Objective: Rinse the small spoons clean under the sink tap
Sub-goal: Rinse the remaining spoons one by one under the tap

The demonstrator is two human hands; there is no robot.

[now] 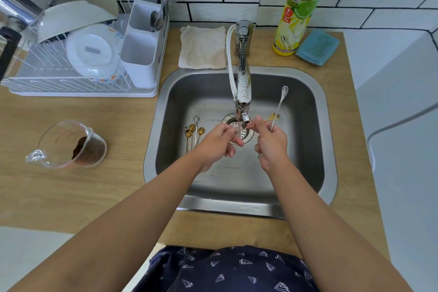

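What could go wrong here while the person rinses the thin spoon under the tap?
1. The copper spoon is held only by fingertip grip of the left hand and right hand, directly above the drain strainer; wet, it may slip and drop there.
2. The right hand also holds a long silver spoon sticking up; it might knock against the tap or slide out.
3. The rinse water may splash dirt onto the spoons lying in the sink.

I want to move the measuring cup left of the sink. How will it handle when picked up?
The clear measuring cup lies tipped on its side on the wooden counter, so a push would probably roll it. Brown powder sits inside and may spill. It looks like thin plastic, likely light; the handle suits a grip.
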